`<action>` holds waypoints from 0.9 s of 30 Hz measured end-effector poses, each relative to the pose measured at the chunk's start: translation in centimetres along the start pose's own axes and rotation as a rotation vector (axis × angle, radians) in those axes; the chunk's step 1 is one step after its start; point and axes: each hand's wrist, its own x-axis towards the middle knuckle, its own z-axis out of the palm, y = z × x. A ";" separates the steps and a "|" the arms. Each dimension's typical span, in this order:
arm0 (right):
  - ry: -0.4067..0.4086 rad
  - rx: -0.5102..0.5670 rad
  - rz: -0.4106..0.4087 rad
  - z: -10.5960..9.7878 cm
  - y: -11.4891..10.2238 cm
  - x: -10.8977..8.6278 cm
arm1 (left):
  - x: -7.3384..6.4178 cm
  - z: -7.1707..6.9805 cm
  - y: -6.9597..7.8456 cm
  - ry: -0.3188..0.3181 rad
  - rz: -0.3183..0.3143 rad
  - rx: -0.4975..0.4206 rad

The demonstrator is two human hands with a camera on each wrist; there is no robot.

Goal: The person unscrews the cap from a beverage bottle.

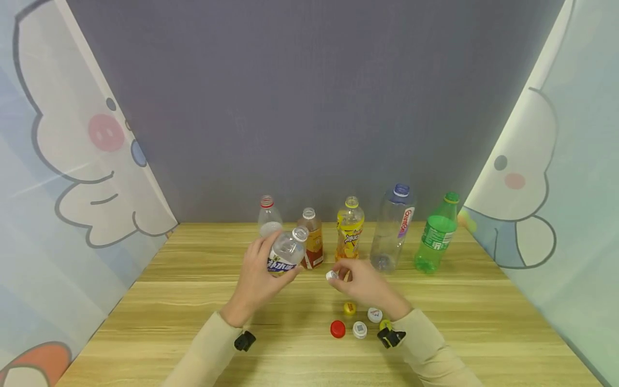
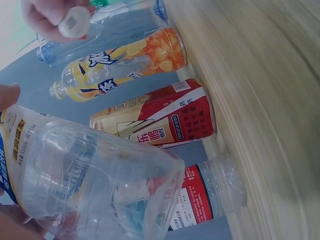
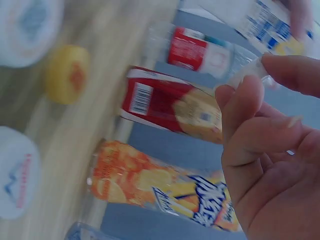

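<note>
In the head view my left hand (image 1: 256, 279) grips a transparent plastic bottle (image 1: 290, 248) with a blue-and-white label, lifted above the table. The bottle is tilted, its uncapped mouth pointing up and right. To the right, my right hand (image 1: 367, 285) pinches a white bottle cap (image 1: 331, 275) between thumb and fingers, apart from the bottle. The left wrist view shows the held bottle's body (image 2: 100, 175) up close, with the white cap (image 2: 75, 22) at top left. In the right wrist view, the fingers partly hide the cap (image 3: 245, 75).
Uncapped bottles stand along the back: one with a red neck ring (image 1: 267, 215), a red-and-gold one (image 1: 315, 244), a yellow one (image 1: 349, 226), a tall one with blue neck (image 1: 387, 236), a green one (image 1: 437, 234). Several loose caps, including a red cap (image 1: 338, 329), lie in front.
</note>
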 end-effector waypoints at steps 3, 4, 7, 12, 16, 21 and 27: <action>-0.025 -0.034 -0.003 0.9 0.3 0.0 | 0.0 0.0 -0.1 0.008 -0.007 -0.006; -0.036 -0.049 -0.004 1.2 0.4 0.0 | 0.0 -0.1 -0.2 0.011 -0.009 -0.010; -0.059 -0.095 -0.010 2.1 0.6 0.0 | 0.0 -0.2 -0.2 0.023 -0.011 -0.012; -0.093 -0.146 -0.009 3.0 0.7 0.0 | -0.1 -0.3 -0.1 0.043 -0.002 -0.013; -0.145 -0.120 0.035 3.3 0.7 0.0 | -0.1 -0.4 -0.2 0.052 -0.004 -0.028; -0.193 -0.121 0.085 3.7 0.9 0.2 | -0.2 -0.4 -0.2 0.053 -0.010 -0.039; -0.234 -0.176 0.090 4.1 0.8 0.4 | -0.1 -0.5 -0.1 0.064 -0.007 -0.054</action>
